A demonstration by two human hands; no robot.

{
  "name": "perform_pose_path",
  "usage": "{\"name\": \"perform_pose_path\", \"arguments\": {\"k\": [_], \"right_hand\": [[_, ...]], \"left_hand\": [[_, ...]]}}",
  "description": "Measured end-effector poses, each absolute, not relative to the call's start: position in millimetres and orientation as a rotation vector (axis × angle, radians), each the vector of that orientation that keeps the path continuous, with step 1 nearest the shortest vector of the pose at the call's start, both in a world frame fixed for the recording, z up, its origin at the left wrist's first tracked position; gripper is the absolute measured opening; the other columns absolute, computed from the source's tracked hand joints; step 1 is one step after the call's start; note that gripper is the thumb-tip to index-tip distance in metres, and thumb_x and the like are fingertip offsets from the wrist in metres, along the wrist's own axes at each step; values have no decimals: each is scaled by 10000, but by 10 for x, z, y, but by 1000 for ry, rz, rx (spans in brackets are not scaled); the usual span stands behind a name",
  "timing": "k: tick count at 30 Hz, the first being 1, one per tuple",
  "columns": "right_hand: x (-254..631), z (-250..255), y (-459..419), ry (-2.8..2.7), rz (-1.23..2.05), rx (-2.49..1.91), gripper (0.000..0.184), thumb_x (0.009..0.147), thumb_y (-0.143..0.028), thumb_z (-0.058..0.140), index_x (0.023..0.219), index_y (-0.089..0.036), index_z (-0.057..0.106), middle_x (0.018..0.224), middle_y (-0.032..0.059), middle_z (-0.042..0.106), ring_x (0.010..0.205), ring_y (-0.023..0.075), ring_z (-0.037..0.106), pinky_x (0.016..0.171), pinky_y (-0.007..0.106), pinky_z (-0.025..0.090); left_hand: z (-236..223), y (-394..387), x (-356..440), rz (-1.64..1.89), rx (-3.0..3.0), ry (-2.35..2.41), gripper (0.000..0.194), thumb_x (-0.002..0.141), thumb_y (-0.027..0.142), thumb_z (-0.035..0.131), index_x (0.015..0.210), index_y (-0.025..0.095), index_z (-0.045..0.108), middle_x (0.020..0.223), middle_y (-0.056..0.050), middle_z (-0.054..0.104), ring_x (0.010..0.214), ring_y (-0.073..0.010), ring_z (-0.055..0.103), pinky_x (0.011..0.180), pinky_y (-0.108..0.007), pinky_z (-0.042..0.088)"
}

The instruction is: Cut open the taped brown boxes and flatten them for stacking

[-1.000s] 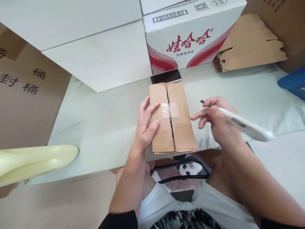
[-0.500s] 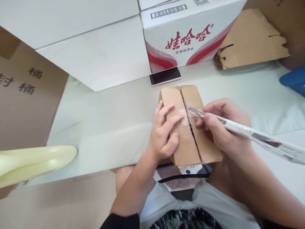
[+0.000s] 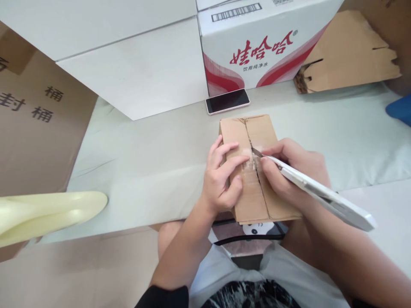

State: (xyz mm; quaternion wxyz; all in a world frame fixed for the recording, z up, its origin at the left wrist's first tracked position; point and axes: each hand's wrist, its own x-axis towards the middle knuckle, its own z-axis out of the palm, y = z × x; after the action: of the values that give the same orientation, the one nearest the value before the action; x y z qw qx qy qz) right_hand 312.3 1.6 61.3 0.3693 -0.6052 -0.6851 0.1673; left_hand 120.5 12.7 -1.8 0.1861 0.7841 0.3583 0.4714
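A small cardboard box lies in front of me at the table's near edge, its two top flaps meeting in a dark seam. Clear tape crosses the middle of that seam. My left hand holds the box at its left side, fingers apart and bent over the left flap, with one fingertip close to the tape. In my right hand is a white utility knife, pinched near its front end. Its blade tip touches the seam by the tape, and the handle slants back to the right.
Behind the box, a phone lies before a white-and-red carton. A large white box and a brown carton stand left. A pale yellow object juts in. Torn cardboard and a blue object are right.
The knife blade has come down from above the right flap onto the seam, and its handle has swung toward me. My right hand has shifted slightly left; my left hand stays on the box.
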Motion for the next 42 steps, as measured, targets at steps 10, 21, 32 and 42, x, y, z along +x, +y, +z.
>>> {"name": "perform_pose_path", "arguments": {"k": [10, 21, 32, 42], "right_hand": [[3137, 658, -8, -1730, 484, -1502, 130, 859, -325, 610, 751, -256, 594, 529, -30, 607, 440, 140, 513, 473, 286, 371], [3136, 668, -22, -1769, 415, -1407, 148, 862, -290, 603, 722, -241, 589, 472, -56, 540, 381, 100, 454, 426, 248, 339], [3170, 559, -75, -1783, 314, -1384, 136, 895, -284, 617, 764, -253, 602, 499, -54, 548, 409, 112, 466, 463, 278, 350], [3091, 609, -51, -1844, 333, -1511, 62, 849, -280, 611, 799, -248, 592, 551, -37, 652, 445, 133, 567, 498, 259, 381]], "left_hand": [[-28, 148, 1220, 1395, 2219, 991, 335, 1014, 383, 478, 1225, 218, 679, 1364, -130, 605, 1349, -306, 599, 1303, -652, 328], [-25, 150, 1201, 1379, 2240, 1003, 331, 1021, 404, 467, 1222, 235, 669, 1350, -120, 610, 1339, -305, 609, 1285, -663, 355], [-19, 153, 1182, 1349, 2225, 996, 335, 1020, 410, 467, 1228, 231, 659, 1356, -124, 602, 1356, -304, 596, 1294, -650, 343], [-48, 168, 1171, 1370, 2226, 987, 329, 1018, 386, 473, 1231, 231, 670, 1358, -125, 602, 1348, -301, 598, 1290, -649, 345]]}}
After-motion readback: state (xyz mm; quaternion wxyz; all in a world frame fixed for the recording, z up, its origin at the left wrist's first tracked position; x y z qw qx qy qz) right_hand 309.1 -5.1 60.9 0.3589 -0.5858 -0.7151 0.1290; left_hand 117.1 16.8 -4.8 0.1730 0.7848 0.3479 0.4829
